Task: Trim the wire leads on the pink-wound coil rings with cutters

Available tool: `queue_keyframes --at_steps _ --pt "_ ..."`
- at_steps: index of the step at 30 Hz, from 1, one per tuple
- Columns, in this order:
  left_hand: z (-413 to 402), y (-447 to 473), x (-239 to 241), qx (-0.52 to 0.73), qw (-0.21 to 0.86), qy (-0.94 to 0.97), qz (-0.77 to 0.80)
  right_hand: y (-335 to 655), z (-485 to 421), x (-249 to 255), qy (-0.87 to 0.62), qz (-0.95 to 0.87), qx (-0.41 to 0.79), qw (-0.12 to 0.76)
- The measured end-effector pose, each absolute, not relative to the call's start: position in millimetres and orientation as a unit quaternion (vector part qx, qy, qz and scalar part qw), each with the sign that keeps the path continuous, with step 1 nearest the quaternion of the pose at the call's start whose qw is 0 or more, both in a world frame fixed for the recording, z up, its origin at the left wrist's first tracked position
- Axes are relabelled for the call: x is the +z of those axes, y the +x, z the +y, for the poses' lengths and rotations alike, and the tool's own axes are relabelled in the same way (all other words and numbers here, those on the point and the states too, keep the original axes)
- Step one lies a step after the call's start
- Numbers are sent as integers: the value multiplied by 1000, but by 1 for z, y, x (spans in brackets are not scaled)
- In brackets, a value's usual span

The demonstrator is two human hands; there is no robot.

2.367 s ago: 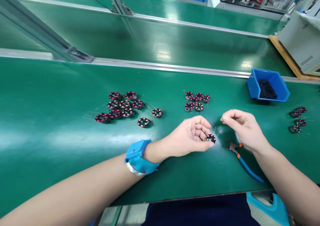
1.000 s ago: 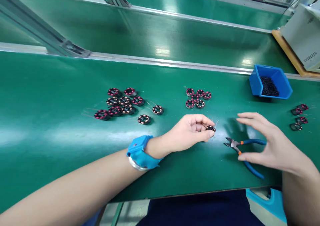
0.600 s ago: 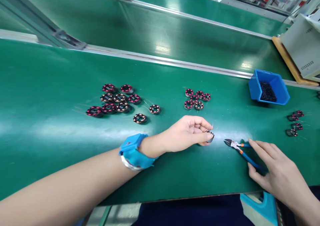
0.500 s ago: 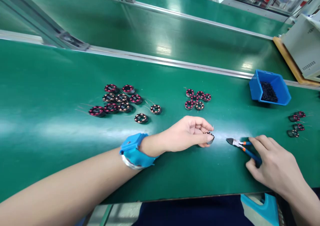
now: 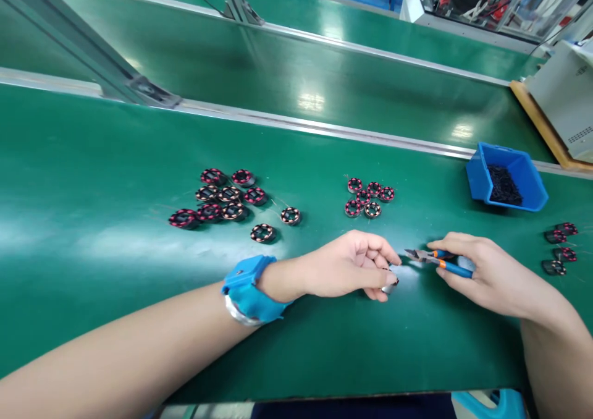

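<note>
Moved one blue-handled metal cutter (image 5: 425, 256) closer, held in right hand (image 5: 486, 277); pinching one round dark coil (image 5: 390, 283) in left hand (image 5: 347, 267), among twenty more coils (image 5: 363, 197).

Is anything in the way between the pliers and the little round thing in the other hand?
No loose thing shows between the pliers in the right hand and the round coil part in the left hand. But the left index fingertip sticks out close to the pliers' tips.
</note>
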State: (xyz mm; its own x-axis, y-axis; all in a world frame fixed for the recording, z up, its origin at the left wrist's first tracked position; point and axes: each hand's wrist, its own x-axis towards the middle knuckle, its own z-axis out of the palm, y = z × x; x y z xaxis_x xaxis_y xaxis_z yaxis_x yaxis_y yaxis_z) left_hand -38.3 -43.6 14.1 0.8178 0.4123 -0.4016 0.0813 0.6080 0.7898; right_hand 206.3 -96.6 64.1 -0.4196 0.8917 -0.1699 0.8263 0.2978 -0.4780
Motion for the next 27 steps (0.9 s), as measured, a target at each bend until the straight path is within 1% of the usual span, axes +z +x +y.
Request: queue_keyframes --at_steps 5,11,16,22,27 --pt "-45 -37 12 103 853 424 288 203 -99 63 -538 -806 243 44" --pt "-45 -37 12 104 851 425 291 199 -96 62 -539 -801 258 31" --pt "-44 -37 12 109 853 423 284 198 -93 62 -530 -797 287 42" --pt "-40 -38 16 96 850 432 285 200 -86 61 -530 -779 336 22" --pt "-40 -39 17 97 848 433 291 202 -82 60 -532 -762 368 27"
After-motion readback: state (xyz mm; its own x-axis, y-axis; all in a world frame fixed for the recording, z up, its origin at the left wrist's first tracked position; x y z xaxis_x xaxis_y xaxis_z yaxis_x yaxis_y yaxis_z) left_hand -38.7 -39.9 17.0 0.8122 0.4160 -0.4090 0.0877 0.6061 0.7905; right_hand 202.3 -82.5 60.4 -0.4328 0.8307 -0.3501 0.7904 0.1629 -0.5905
